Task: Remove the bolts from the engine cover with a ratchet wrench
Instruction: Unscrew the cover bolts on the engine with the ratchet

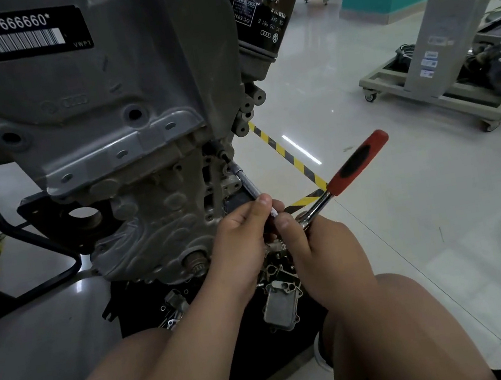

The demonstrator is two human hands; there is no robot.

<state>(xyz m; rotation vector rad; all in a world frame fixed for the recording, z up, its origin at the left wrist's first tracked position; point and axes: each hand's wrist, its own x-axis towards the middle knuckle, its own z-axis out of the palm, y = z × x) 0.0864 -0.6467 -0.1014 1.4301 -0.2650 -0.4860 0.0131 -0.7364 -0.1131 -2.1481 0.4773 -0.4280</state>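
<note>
A grey engine (119,118) on a stand fills the upper left, with its cover (66,71) bearing a barcode label. A ratchet wrench with a red and black handle (357,161) points up to the right. Its long steel extension bar (246,184) runs up-left to a bolt (221,153) on the engine's right side. My left hand (244,240) pinches the extension bar near its lower end. My right hand (325,253) grips the ratchet head, thumb against the bar.
A black oil filter (264,16) hangs at the engine's upper right. Loose metal parts (282,306) lie on a black mat below the engine. My bare knees fill the foreground. A wheeled stand (443,87) with another engine is at right; yellow-black tape (282,152) crosses the floor.
</note>
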